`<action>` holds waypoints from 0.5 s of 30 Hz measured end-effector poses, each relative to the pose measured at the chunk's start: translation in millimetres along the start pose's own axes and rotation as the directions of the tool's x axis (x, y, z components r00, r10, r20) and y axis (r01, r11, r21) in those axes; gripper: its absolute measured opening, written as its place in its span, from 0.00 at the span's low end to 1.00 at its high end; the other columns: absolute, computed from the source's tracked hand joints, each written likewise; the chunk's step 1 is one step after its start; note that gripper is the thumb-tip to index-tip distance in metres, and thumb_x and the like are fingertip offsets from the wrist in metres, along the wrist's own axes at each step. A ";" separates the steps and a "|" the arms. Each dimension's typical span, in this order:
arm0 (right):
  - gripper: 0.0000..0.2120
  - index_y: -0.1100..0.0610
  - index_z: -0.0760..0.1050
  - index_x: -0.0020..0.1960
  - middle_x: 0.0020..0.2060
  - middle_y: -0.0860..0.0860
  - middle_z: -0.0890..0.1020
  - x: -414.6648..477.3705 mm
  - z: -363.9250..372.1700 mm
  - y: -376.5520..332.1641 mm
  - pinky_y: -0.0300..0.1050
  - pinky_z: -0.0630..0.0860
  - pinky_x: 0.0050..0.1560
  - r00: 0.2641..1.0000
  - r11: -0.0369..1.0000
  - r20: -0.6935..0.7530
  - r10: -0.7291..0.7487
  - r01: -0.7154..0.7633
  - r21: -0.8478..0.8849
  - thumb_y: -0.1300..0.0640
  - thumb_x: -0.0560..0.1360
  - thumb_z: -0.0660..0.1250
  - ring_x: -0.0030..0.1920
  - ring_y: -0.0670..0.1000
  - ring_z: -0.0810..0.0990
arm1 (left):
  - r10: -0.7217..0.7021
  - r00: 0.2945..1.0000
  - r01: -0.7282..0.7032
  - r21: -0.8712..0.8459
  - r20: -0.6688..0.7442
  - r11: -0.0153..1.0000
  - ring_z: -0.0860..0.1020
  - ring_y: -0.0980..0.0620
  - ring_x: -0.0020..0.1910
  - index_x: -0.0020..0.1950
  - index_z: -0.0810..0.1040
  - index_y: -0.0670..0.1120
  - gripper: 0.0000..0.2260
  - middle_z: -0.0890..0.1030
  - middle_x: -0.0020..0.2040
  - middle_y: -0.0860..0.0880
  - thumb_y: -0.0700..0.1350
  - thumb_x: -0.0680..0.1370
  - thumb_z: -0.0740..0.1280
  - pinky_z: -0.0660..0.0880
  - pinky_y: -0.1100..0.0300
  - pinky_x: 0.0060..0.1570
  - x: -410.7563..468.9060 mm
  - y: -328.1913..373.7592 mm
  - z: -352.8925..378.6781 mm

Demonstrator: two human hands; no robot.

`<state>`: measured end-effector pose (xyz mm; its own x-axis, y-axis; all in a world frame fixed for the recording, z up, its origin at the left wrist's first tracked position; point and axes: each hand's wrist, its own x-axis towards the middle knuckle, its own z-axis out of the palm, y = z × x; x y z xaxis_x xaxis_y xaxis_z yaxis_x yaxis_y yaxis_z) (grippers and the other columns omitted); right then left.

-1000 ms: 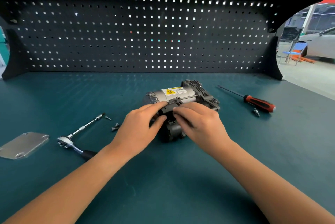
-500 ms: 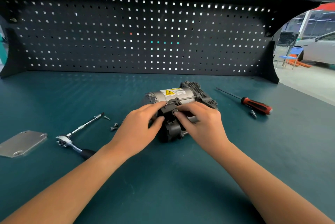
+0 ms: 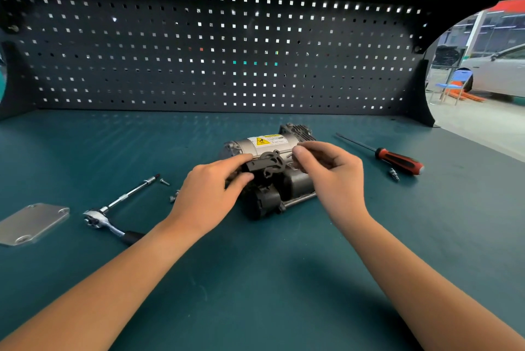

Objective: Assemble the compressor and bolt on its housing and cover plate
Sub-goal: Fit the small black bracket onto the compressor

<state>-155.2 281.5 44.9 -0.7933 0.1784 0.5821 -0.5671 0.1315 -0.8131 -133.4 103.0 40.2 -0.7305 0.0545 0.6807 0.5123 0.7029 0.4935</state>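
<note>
My right hand (image 3: 332, 177) has lifted off the compressor (image 3: 264, 144) since a moment ago and now pinches a small bolt (image 3: 289, 155) just above the housing (image 3: 265, 165). My left hand (image 3: 208, 194) still grips the housing's left end. The compressor sits mid-bench (image 3: 270, 279). The ratchet (image 3: 113, 208) lies near my left wrist, the screwdriver (image 3: 397, 159) well to the right, and the plate (image 3: 31, 223) at the left edge.

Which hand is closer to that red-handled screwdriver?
Right. The right hand is on the side of the compressor facing the screwdriver; the left hand is on the opposite side.
</note>
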 end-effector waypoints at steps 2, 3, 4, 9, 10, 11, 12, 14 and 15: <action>0.09 0.46 0.82 0.38 0.33 0.45 0.84 3.1 -2.2 1.2 0.38 0.77 0.45 0.997 0.995 -0.015 0.071 -0.070 0.066 0.60 0.71 0.72 0.38 0.46 0.82 | -0.014 1.000 0.014 -0.019 -0.002 1.000 0.82 0.44 0.46 0.60 0.80 0.46 0.14 0.84 0.48 0.44 0.41 0.74 0.70 0.76 0.50 0.52 0.7 -0.5 -0.2; 0.08 0.47 0.82 0.39 0.34 0.45 0.84 4.3 -2.8 2.1 0.37 0.77 0.44 0.995 0.992 -0.022 0.098 -0.096 0.087 0.61 0.71 0.72 0.38 0.45 0.82 | -0.019 1.000 0.019 -0.035 0.002 0.999 0.82 0.45 0.46 0.59 0.80 0.46 0.14 0.84 0.48 0.45 0.40 0.74 0.70 0.76 0.50 0.53 0.8 -0.4 -0.4; 0.08 0.48 0.82 0.39 0.33 0.45 0.84 5.6 -2.7 3.3 0.36 0.77 0.44 0.993 0.988 -0.031 0.118 -0.115 0.100 0.62 0.71 0.72 0.38 0.45 0.83 | -0.015 1.000 0.016 -0.048 0.007 0.999 0.82 0.45 0.46 0.59 0.81 0.45 0.14 0.84 0.48 0.45 0.40 0.74 0.71 0.76 0.51 0.53 0.6 -0.5 -0.8; 0.08 0.50 0.81 0.40 0.34 0.47 0.84 14.5 5.4 11.0 0.35 0.77 0.46 0.989 0.990 -0.061 0.138 -0.135 0.049 0.64 0.72 0.71 0.38 0.45 0.82 | 0.034 0.999 -0.034 -0.044 -0.011 0.998 0.80 0.54 0.41 0.57 0.82 0.44 0.13 0.85 0.45 0.47 0.39 0.72 0.72 0.75 0.58 0.49 -0.8 -1.8 -0.4; 0.07 0.51 0.81 0.41 0.35 0.47 0.84 16.1 8.8 11.9 0.35 0.77 0.47 0.991 0.992 -0.049 0.127 -0.126 0.019 0.63 0.72 0.71 0.39 0.45 0.82 | 0.031 0.999 -0.032 -0.052 -0.013 0.998 0.79 0.55 0.41 0.57 0.82 0.44 0.13 0.85 0.44 0.47 0.39 0.72 0.72 0.74 0.61 0.48 -0.8 -2.1 -0.1; 0.05 0.53 0.82 0.43 0.36 0.47 0.83 17.3 12.1 12.1 0.34 0.77 0.47 0.993 0.994 -0.032 0.110 -0.111 -0.011 0.63 0.72 0.71 0.40 0.44 0.82 | 0.028 1.000 -0.028 -0.060 -0.012 0.998 0.78 0.56 0.42 0.57 0.82 0.44 0.13 0.84 0.43 0.47 0.38 0.72 0.72 0.73 0.63 0.47 -0.8 -2.0 0.1; 0.05 0.56 0.83 0.46 0.37 0.46 0.83 18.0 15.1 11.7 0.32 0.76 0.47 0.996 0.995 -0.016 0.085 -0.085 -0.048 0.62 0.72 0.71 0.39 0.42 0.81 | 0.025 1.000 -0.026 -0.068 -0.009 0.997 0.78 0.57 0.43 0.57 0.82 0.44 0.13 0.84 0.42 0.48 0.38 0.72 0.72 0.72 0.66 0.46 -1.1 -1.8 0.1; 0.07 0.59 0.83 0.49 0.39 0.45 0.83 19.0 19.2 12.5 0.27 0.73 0.46 1.000 0.988 0.004 -0.012 0.013 -0.154 0.62 0.72 0.71 0.38 0.38 0.79 | 0.027 1.000 -0.027 -0.072 -0.002 0.997 0.78 0.57 0.42 0.57 0.82 0.44 0.13 0.84 0.42 0.48 0.38 0.72 0.72 0.72 0.67 0.45 -1.0 -1.2 -0.1; 0.07 0.60 0.83 0.50 0.40 0.46 0.83 18.9 20.2 13.2 0.24 0.71 0.46 0.997 0.974 0.013 -0.077 0.078 -0.212 0.62 0.72 0.71 0.39 0.37 0.78 | 0.031 1.000 -0.031 -0.062 0.001 0.998 0.78 0.57 0.42 0.57 0.82 0.44 0.13 0.84 0.43 0.48 0.39 0.72 0.72 0.73 0.64 0.46 -0.8 -1.2 -0.1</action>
<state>-182.1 266.9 45.1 -0.7504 0.1548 0.6426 -0.5671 0.3484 -0.7463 -133.4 102.0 39.1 -0.7145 0.0769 0.6954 0.5618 0.6555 0.5047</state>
